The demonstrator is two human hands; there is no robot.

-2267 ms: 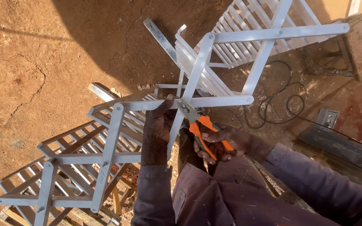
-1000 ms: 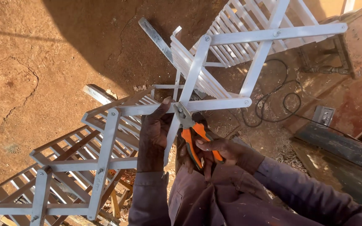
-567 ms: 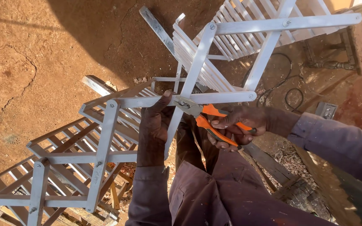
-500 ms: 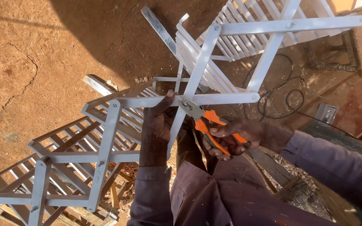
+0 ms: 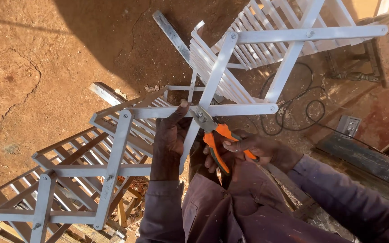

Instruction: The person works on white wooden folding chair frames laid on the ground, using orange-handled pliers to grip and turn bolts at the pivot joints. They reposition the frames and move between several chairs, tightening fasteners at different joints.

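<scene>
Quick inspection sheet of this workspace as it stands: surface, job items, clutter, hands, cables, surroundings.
Surface: bare reddish dirt ground, cracked, part shaded.
Job's things: white-painted slatted folding frame; orange-handled pliers, jaws at the bolt where two bars cross.
Clutter: a second white folding frame lies lower left; wood scraps beneath it.
Hands: left hand grips the frame by the crossing; right hand is closed round the pliers' handles.
Cables: black cable coiled on the ground.
Surroundings: grey socket box; dark plank at right.

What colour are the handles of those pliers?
Bright orange with black, on the pliers held in the right hand; the head view shows it.
</scene>
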